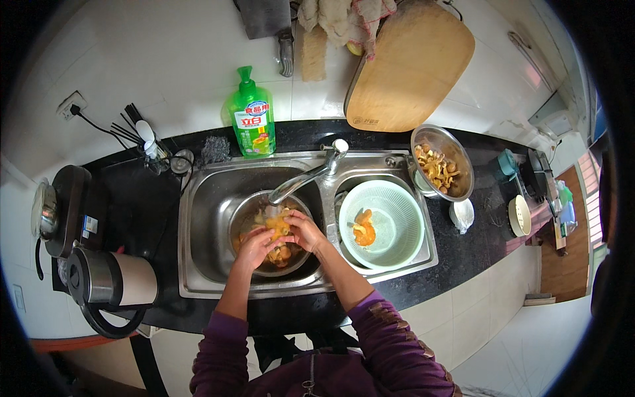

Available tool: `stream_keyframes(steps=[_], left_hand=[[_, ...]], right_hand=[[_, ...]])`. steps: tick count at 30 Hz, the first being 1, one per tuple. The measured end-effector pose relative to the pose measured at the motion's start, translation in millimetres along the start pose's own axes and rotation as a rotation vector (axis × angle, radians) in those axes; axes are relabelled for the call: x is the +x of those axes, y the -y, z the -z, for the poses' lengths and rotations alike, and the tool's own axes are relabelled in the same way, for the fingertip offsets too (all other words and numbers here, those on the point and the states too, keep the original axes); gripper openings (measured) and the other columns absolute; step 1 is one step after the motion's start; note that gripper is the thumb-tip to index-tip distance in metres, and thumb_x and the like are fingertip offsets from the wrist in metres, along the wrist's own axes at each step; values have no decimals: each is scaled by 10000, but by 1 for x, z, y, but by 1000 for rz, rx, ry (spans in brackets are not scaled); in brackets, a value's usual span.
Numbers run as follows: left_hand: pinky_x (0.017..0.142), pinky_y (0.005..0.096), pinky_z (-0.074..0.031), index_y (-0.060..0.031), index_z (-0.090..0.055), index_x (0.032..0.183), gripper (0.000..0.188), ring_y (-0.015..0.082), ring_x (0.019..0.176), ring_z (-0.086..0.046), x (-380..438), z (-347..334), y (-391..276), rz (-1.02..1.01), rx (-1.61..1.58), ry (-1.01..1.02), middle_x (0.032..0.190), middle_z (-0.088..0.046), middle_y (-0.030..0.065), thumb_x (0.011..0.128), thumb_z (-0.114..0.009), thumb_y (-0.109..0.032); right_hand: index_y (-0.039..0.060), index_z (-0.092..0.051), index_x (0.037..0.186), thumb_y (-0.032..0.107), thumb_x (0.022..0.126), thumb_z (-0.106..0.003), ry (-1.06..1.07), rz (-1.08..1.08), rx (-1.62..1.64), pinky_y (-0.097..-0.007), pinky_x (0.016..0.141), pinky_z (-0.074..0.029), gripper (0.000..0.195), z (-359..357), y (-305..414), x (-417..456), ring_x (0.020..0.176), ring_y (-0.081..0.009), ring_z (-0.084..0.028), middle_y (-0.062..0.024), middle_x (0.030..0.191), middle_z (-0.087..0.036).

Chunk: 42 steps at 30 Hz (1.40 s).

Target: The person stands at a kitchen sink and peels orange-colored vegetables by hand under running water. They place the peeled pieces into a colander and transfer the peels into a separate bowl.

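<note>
Both my hands are over a round metal bowl [236, 212] in the left basin of a stainless steel sink [208, 238]. Between the fingertips of my left hand [254, 248] and my right hand [306, 232] is an orange-brown mushroom [279, 225]. It is held just below the spout of the chrome faucet [302, 182], where water seems to run. More mushrooms [279, 255] sit in the bowl beneath, partly covered by my hands. In the right basin, a pale green plastic colander [404, 233] holds a few orange mushrooms [365, 231].
A tilted metal bowl of mushrooms [439, 171] stands behind the colander to the right. A green dish soap bottle [254, 124] and a scouring pad [215, 150] are behind the sink. An electric kettle [106, 278] stands left. A cutting board [412, 69] and a cleaver [265, 20] are at the wall.
</note>
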State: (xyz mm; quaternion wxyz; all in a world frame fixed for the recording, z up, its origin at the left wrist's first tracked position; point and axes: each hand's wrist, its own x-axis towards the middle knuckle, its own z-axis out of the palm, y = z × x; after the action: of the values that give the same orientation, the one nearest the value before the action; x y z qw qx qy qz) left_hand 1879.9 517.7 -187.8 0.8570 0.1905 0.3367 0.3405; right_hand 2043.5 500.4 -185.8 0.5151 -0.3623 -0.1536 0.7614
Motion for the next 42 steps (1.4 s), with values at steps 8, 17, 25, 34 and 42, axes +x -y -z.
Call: stream_keyframes(steps=[8, 17, 25, 34, 42], left_hand=[[850, 334, -381, -21, -487, 971, 237, 186, 940, -477, 15, 2, 30, 62, -334, -96, 979, -516, 88, 763, -544, -119], [862, 324, -355, -74, -473, 1028, 275, 154, 984, -464, 15, -24, 54, -64, -413, 4, 1032, -503, 45, 761, -531, -105], [820, 315, -384, -87, -493, 887, 182, 144, 909, -504, 16, -26, 57, -244, -504, -14, 935, -539, 34, 732, -517, 5], [782, 349, -414, -108, -489, 786, 181, 151, 868, -516, 19, -17, 55, -187, -519, -63, 879, -544, 30, 697, -533, 44], [814, 375, -405, -107, -497, 845, 194, 177, 903, -503, 16, -25, 49, -168, -549, -21, 932, -530, 42, 702, -546, 14]], right_hand=[[42, -399, 1112, 55, 726, -580, -74, 405, -562, -259, 769, -408, 427, -4, -10, -19, 964, -150, -444, -61, 1051, -444], [47, -498, 950, 27, 679, -606, -207, 628, -991, -251, 756, -399, 293, 6, -1, -21, 881, -174, -490, -94, 970, -488], [21, -570, 928, 9, 718, -576, -215, 686, -1043, -245, 842, -348, 211, -14, 5, -20, 984, -171, -465, -103, 1060, -505], [-3, -563, 942, 34, 732, -568, -185, 679, -1068, -253, 828, -363, 214, -16, 10, -11, 966, -183, -484, -119, 1043, -517], [-8, -543, 956, 12, 762, -517, -102, 617, -1081, -241, 808, -373, 197, -13, 24, -15, 929, -150, -491, -91, 1003, -538]])
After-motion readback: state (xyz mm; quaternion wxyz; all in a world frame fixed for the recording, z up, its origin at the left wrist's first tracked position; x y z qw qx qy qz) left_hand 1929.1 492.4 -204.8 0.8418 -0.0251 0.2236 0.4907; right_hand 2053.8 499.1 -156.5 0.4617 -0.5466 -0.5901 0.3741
